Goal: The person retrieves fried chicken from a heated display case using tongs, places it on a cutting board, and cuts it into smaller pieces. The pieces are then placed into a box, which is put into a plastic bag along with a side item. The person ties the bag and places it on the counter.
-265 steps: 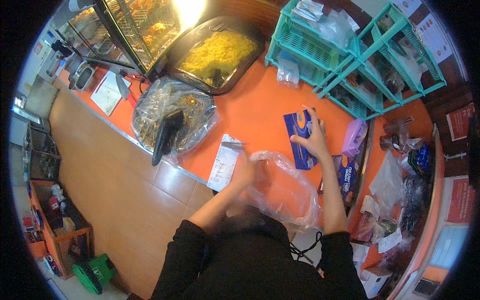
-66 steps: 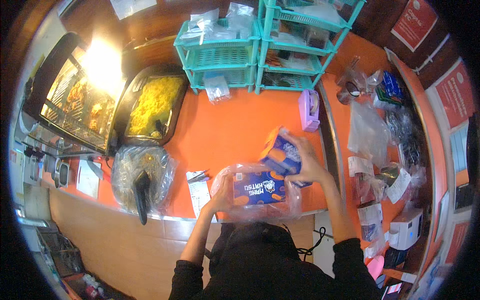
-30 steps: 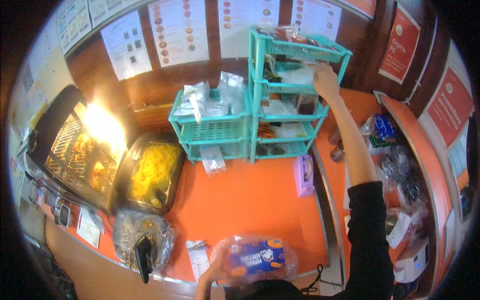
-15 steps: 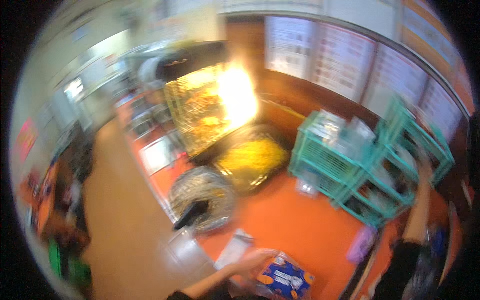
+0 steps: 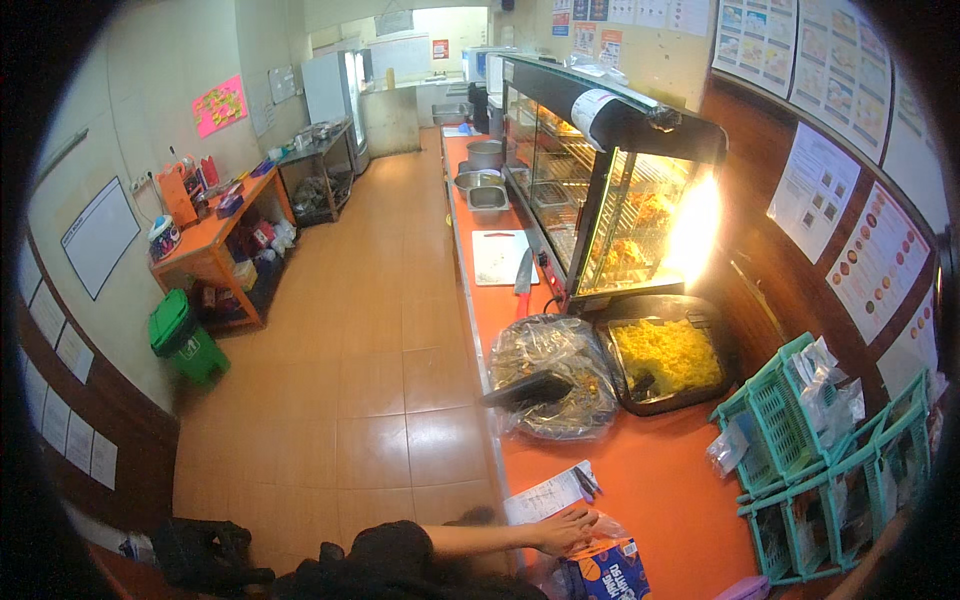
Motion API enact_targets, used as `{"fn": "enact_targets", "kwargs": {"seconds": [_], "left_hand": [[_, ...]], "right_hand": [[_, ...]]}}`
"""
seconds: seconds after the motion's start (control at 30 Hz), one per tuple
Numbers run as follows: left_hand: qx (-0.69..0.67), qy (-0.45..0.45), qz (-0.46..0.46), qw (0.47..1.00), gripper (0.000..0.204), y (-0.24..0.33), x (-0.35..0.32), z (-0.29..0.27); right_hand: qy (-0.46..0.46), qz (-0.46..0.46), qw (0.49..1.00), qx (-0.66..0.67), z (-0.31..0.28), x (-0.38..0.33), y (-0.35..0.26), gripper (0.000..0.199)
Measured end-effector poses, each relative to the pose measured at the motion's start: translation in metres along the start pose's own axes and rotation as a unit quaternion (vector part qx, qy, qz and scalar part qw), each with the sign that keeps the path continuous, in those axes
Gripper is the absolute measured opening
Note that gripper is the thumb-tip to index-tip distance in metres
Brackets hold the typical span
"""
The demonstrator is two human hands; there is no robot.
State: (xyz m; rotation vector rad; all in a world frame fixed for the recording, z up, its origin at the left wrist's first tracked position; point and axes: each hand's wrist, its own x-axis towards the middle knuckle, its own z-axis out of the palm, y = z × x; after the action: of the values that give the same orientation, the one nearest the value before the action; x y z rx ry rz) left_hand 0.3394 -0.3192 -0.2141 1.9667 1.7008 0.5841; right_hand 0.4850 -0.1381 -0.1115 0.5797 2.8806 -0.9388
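Observation:
At the lower middle of the head view, my left hand [image 5: 565,533] has its fingers bent over the upper edge of a blue and orange box [image 5: 617,573] in clear plastic. The box lies near the counter's front edge. A printed paper slip [image 5: 545,497] with dark pens [image 5: 586,482] on it is just beyond this hand. Only a strip of my right forearm [image 5: 875,562] shows at the lower right rim, beside the teal plastic baskets [image 5: 800,545]; the right hand itself is out of sight.
Along the orange counter [image 5: 660,470] are a plastic-covered bowl [image 5: 550,405] with a black handle across it, a tray of yellow food [image 5: 668,358], a lit glass food warmer [image 5: 625,215], a knife [image 5: 524,283] and a cutting board [image 5: 497,258]. A green bin [image 5: 187,340] stands across the floor.
The view has swung toward the right, so the aisle and warmer now show more fully. My left hand stays at the box; my right arm has slipped mostly out of the picture.

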Motion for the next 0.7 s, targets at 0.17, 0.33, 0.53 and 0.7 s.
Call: {"fn": "enact_targets", "kwargs": {"seconds": [0.17,0.33,0.53,0.7], "left_hand": [[0.101,0.116,-0.081,0.985,0.040,0.000,-0.005,0.021],[-0.153,0.091,-0.031,0.984,0.048,-0.059,0.020,0.084],[-0.238,0.130,0.147,0.951,0.054,-0.051,0.031,0.044],[-0.174,-0.019,0.099,0.980,0.065,-0.063,0.035,0.019]], "right_hand": [[0.041,0.031,0.998,0.024,-0.017,-0.013,0.010,0.039],[0.222,0.094,0.968,0.062,-0.125,-0.055,0.026,0.033],[0.306,-0.020,0.939,0.158,-0.188,-0.098,0.024,0.026],[0.076,0.008,0.985,0.152,-0.029,-0.025,-0.026,0.013]]}}
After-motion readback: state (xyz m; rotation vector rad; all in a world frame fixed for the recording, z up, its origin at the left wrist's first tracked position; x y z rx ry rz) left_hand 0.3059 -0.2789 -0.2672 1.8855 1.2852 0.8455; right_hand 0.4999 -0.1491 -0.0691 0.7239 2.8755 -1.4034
